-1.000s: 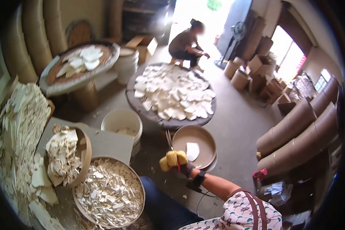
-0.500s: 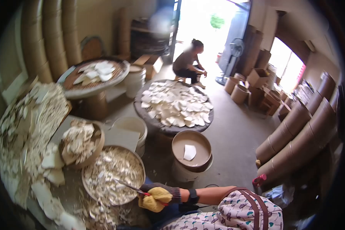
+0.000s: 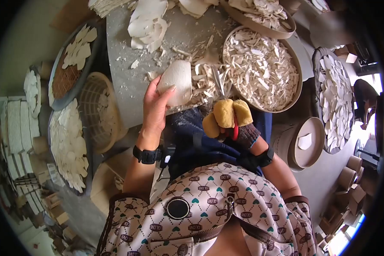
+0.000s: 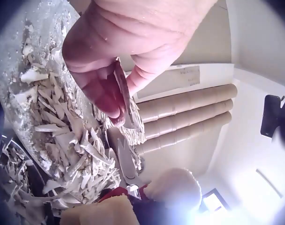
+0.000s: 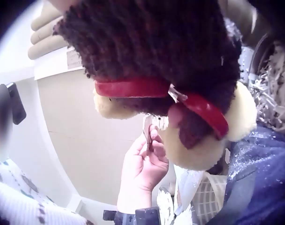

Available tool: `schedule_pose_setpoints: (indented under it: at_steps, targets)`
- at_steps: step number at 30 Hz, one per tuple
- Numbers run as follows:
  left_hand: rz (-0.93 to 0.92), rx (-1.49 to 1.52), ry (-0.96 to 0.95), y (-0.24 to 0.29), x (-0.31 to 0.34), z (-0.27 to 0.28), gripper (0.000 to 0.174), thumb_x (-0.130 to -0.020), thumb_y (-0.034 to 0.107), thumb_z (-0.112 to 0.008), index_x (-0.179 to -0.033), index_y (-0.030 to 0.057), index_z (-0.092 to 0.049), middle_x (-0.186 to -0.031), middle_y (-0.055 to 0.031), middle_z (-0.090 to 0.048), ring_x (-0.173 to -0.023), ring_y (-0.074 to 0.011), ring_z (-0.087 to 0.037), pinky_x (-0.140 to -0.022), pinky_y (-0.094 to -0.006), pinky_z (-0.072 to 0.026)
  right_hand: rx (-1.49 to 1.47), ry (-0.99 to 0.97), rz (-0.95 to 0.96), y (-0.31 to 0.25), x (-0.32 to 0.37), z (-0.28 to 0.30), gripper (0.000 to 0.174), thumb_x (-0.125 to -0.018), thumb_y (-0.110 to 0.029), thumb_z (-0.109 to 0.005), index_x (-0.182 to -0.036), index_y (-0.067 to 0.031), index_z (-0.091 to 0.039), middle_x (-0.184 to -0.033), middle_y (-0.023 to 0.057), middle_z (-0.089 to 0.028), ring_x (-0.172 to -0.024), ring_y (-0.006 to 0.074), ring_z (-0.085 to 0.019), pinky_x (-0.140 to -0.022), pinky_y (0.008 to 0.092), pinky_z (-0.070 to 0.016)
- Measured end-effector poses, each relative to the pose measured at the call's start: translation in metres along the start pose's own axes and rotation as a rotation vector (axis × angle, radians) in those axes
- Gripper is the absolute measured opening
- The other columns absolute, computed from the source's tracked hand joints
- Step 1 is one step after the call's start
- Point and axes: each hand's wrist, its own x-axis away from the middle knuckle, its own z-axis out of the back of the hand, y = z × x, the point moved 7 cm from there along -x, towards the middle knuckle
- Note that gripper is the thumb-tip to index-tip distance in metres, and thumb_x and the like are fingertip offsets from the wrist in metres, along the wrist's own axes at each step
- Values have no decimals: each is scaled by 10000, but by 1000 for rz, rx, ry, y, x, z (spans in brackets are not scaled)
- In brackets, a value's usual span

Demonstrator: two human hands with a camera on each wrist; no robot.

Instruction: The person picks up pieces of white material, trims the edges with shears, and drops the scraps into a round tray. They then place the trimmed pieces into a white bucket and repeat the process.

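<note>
My bare left hand pinches a thin, flat, off-white sheet, rounded at one end, between thumb and fingers. In the left wrist view the sheet shows edge-on beneath the fingers. My right hand wears a dark knit glove with yellow foam pads round the fingers. It grips red-handled scissors, whose metal blades point away from me, just right of the sheet. Pale shreds lie in a heap under and beyond the blades.
A round tray full of cut shreds sits right of the heap, a second bowl behind it. Larger sheets lie on the grey table. A wicker basket stands left, a bucket right. Another person is far right.
My view has swung down and left. The right hand with the scissors has moved from beside the basin back toward my lap. My left hand has come into view with a sheet.
</note>
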Motion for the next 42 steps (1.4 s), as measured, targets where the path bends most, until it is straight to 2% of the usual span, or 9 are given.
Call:
schedule_pose_setpoints:
  at_steps: [5,10,14,17,24,27,31,34,42]
  targets:
    - [22,-145,-57,-9,6,3,462,-826,35,-583,-1246,-40,-405,-1136,-115,-554,-984,-153,-564,-846,-285,-467,566,-210,347,-6,-8,-36,209,-897,-117,-497,-1083,-34,-544,-1021,95,-609,-911,154,-600,-790,291,-482]
    - [110,-177,-158,-14,2,1,428,-830,18,-560,-1232,-51,-432,-1112,-111,-575,-973,-152,-574,-855,-278,-465,-760,-378,-100,20,-26,-35,307,-887,-124,-514,-1146,38,-486,-1133,161,-553,-1058,263,-552,-977,407,-412]
    - [224,-184,-281,-10,-11,3,407,-832,23,-552,-1219,-55,-452,-1100,-109,-585,-979,-145,-573,-862,-273,-462,-239,-333,-10,10,-16,-34,303,-899,-138,-517,-1145,37,-485,-1160,153,-539,-1062,256,-549,-947,383,-440]
    - [287,-290,-353,-3,-21,9,409,-840,44,-549,-1222,-59,-446,-1110,-109,-582,-984,-133,-569,-869,-272,-458,802,-269,264,-5,-9,-29,261,-904,-140,-515,-1093,40,-524,-1084,142,-582,-991,230,-584,-906,349,-465]
    - [-165,-565,-360,32,-20,5,199,-864,-10,-495,-1017,50,-608,-1064,-21,-591,-969,-93,-537,-860,-235,-409,-359,-313,76,8,-8,-14,219,-854,-136,-530,-1035,-18,-565,-1008,120,-603,-929,207,-587,-822,285,-462]
    - [-155,-407,-236,29,-8,8,194,-860,10,-459,-1010,27,-581,-1002,-41,-581,-930,-115,-555,-849,-250,-428,783,-154,517,-8,0,-19,215,-837,-98,-537,-1042,-41,-569,-1030,109,-603,-957,237,-576,-835,307,-453]
    - [41,-105,-206,5,4,0,304,-924,228,-356,-1012,9,-546,-985,-76,-575,-852,-132,-574,-793,-288,-474,685,-71,479,17,-12,1,204,-818,-93,-562,-1017,-55,-582,-1016,110,-610,-933,246,-586,-794,323,-465]
    - [-107,-260,-32,-7,5,3,143,-868,33,-503,-1007,23,-537,-994,-83,-567,-918,-129,-560,-806,-246,-459,300,-105,312,17,-13,-2,194,-794,-89,-588,-984,-50,-591,-963,123,-620,-882,256,-603,-732,335,-480]
    - [-71,-155,-10,-25,13,-16,616,-821,-26,-562,-1336,34,-230,-1157,-162,-541,-1040,-160,-525,-888,-286,-430,690,-77,640,-4,-16,-21,213,-750,-82,-643,-950,-29,-594,-891,135,-632,-818,285,-612,-684,358,-485]
